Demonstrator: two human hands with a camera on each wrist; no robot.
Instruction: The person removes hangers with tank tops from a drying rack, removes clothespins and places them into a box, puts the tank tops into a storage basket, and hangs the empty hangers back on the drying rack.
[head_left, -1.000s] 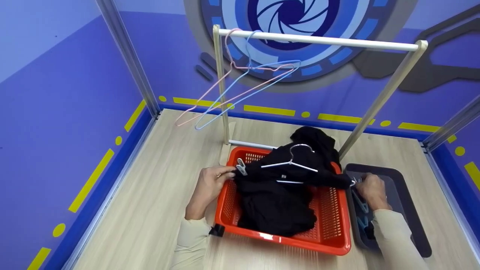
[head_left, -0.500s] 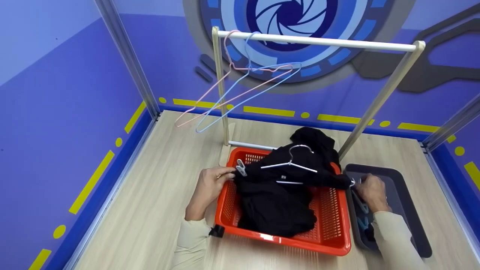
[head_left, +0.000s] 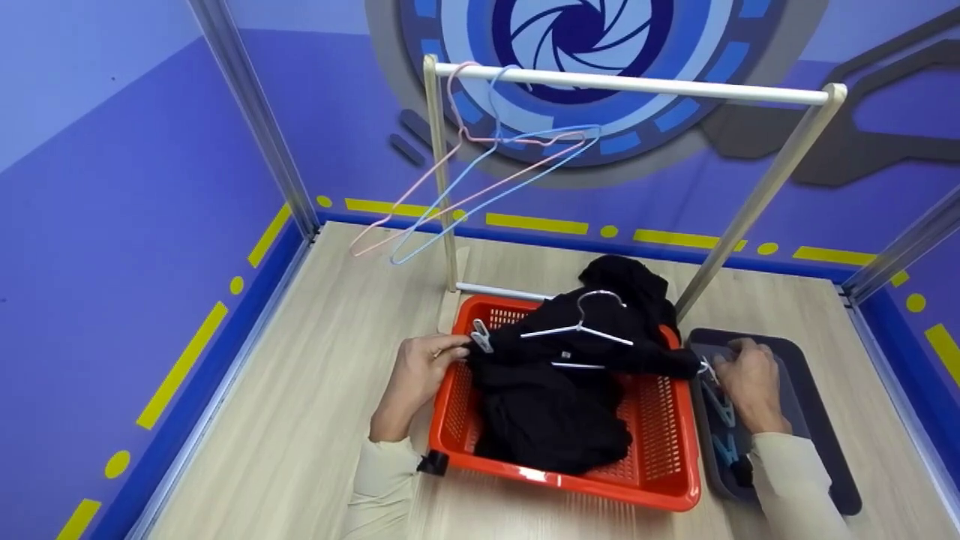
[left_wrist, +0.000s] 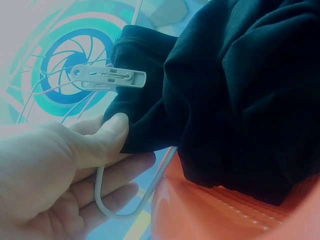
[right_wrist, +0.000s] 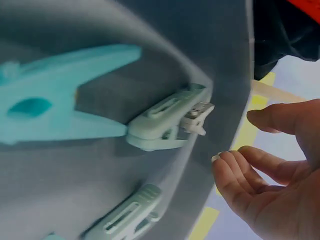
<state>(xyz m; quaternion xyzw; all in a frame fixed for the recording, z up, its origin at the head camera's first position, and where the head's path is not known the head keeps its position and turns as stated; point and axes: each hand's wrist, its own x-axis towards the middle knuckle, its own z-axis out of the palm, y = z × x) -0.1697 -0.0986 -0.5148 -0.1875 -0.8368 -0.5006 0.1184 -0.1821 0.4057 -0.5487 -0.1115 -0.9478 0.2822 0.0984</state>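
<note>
My left hand (head_left: 416, 379) pinches the edge of a black garment (head_left: 555, 420) at its left end, between thumb and forefinger, as the left wrist view shows. A white clothespin (left_wrist: 110, 77) is clipped on the cloth just above the thumb. The garment lies over a white hanger (head_left: 577, 328) with a metal hook, which rests across the red basket (head_left: 525, 474). My right hand (right_wrist: 280, 170) is over the dark grey tray (head_left: 829, 435), thumb and fingers apart with nothing between them. Beside it in the tray are a pale green clothespin (right_wrist: 160, 117) and a small white clothespin (right_wrist: 198, 118).
A blue clothespin (right_wrist: 45, 100) and another pale green clothespin (right_wrist: 127, 215) lie in the tray. Behind the basket stands a clothes rack (head_left: 637, 84), with a pink hanger (head_left: 405, 195) and a blue hanger (head_left: 461, 171) at its left end. Blue and purple walls enclose the table.
The right hand has shifted slightly at the tray, its wrist a little to the right, and more of the blue clothespins shows. The left hand and the garment have stayed in place.
</note>
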